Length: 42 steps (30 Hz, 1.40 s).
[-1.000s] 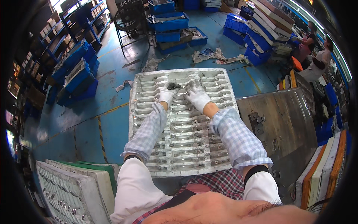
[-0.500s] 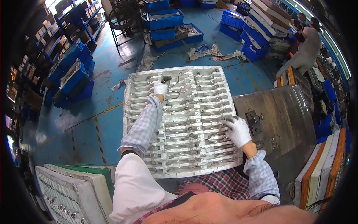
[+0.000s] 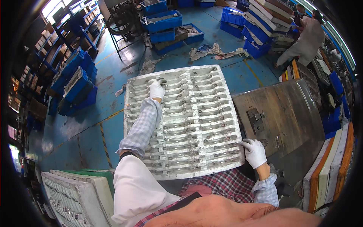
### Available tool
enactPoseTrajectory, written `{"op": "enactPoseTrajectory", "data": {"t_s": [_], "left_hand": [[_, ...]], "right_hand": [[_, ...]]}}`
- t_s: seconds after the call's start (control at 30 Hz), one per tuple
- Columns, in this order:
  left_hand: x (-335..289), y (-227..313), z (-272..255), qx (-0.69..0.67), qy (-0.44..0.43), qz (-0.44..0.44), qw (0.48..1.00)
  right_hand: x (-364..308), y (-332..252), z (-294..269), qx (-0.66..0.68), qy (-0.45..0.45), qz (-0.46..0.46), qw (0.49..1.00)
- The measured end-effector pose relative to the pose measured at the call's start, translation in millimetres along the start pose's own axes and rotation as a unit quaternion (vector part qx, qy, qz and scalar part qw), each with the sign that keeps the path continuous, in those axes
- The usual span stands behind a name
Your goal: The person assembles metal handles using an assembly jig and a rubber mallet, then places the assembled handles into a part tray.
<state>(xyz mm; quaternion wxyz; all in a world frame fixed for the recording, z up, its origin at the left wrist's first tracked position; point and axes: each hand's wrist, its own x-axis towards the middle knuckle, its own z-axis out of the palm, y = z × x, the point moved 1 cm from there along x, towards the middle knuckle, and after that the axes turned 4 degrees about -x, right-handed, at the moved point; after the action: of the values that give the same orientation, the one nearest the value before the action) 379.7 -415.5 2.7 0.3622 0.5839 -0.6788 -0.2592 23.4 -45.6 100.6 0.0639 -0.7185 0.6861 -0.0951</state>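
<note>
A white foam tray (image 3: 196, 113) with rows of moulded slots lies in front of me, tilted slightly. Slim, shiny curved metal pieces (image 3: 215, 119) sit in many of its slots. My left hand (image 3: 156, 90), in a white glove with grey fingertips, reaches over the upper left part of the tray. Its fingers are bent down at the slots; what they hold, if anything, is too small to make out. At the tray's right edge is my gloved right hand (image 3: 255, 153), fingers loosely bent and apart, fingertips close to the rim; no piece shows in it.
A worn workbench (image 3: 283, 109) with a metal fixture (image 3: 257, 118) stands right of the tray. Foam trays on edge (image 3: 72, 196) stand lower left, others (image 3: 329, 170) lower right. Blue crates (image 3: 162, 22) and rags (image 3: 215, 51) lie beyond. Two people (image 3: 305, 36) are far right.
My right hand has moved from over the tray down and right to its edge. My left hand has shifted slightly left and its fingers lie lower. Loose curved pieces beside it no longer show.
</note>
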Motion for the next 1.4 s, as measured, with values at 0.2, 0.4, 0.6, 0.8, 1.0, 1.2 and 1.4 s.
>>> {"op": "enactPoseTrajectory", "data": {"t_s": [0.2, 0.4, 0.6, 0.8, 1.0, 1.2, 1.4], "left_hand": [[-18, 1, 18, 0.367, -0.028, 0.207, 0.906], [-20, -19, -25, 0.308, -0.133, 0.159, 0.928], [-53, 108, -3, 0.143, -0.079, 0.159, 0.974], [-172, 223, 37, -0.106, -0.364, 0.048, 0.924], [-242, 254, 84, -0.299, -0.515, -0.118, 0.795], [-242, 217, 52, -0.304, -0.345, -0.145, 0.876], [-173, 102, -5, -0.145, -0.022, 0.025, 0.989]], "right_hand": [[-45, 35, -21, 0.114, -0.006, 0.047, 0.992], [-43, 159, -66, 0.159, 0.148, 0.354, 0.909], [-47, 198, -14, -0.064, -0.181, 0.439, 0.878], [-34, 196, 4, -0.059, -0.076, 0.398, 0.912], [-34, 42, -53, 0.124, 0.145, 0.173, 0.966], [-19, -32, -3, 0.014, 0.101, -0.149, 0.984], [-50, -11, 7, 0.085, 0.132, 0.006, 0.988]]}}
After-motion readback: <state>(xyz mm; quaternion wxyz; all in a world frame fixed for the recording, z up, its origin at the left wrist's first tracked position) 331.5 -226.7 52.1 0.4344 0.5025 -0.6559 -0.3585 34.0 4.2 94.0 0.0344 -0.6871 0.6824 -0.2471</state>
